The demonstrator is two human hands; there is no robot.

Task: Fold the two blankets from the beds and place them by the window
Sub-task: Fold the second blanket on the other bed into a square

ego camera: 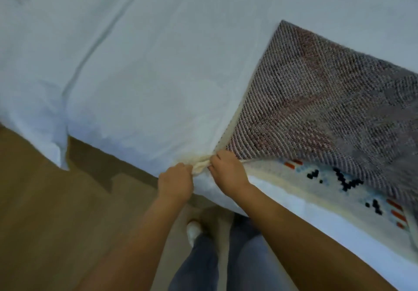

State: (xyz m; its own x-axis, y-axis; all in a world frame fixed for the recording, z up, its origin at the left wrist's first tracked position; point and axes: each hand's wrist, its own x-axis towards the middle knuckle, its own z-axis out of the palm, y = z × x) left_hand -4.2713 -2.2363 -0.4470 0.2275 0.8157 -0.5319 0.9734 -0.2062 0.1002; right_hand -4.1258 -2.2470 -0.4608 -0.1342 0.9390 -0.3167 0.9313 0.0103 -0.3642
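A woven blanket (321,100) lies on the white bed (147,64), folded over so its grey-pink underside faces up. Its cream patterned face with black and orange marks (316,177) shows along the bed's near edge. Both hands meet at the blanket's cream corner at the bed edge. My left hand (175,182) grips the bunched corner from the left. My right hand (227,169) pinches the same bunched edge from the right. The blanket runs out of view at the right. Only one blanket is in view.
The white duvet has a long crease (95,42) and hangs over the bed's side at the left (58,146). Wooden floor (45,211) lies beside the bed. My legs in jeans and a white-socked foot (194,232) stand close to the bed edge.
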